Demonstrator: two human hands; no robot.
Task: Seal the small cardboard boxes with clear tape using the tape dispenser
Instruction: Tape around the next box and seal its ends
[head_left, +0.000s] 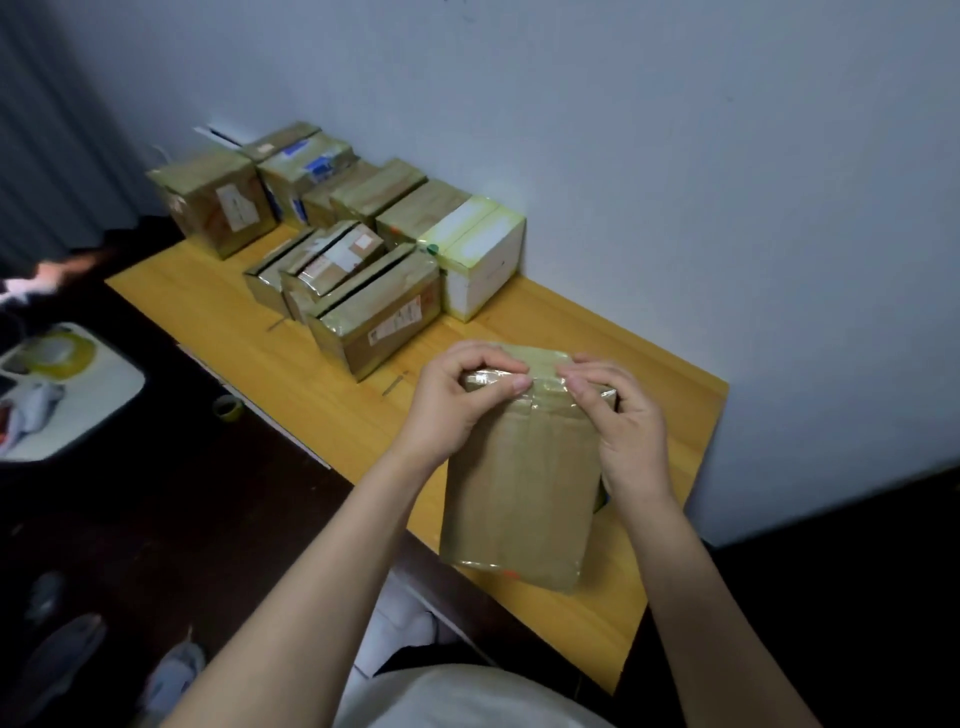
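Cardboard box (519, 483), tape-wrapped, stood on end at near right edge of wooden bench (270, 358). Gripped at upper end by both hands: left hand (457, 400) pinched on top left corner, right hand (618, 421) pressed on top right edge. Taped boxes (343, 244) clustered far left against wall. Tape roll (62, 353) lay on white surface, far left.

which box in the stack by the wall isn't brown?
The white box at the right end of the stack, against the wall. Its sides are white with yellowish tape on top; the rest are brown cardboard.
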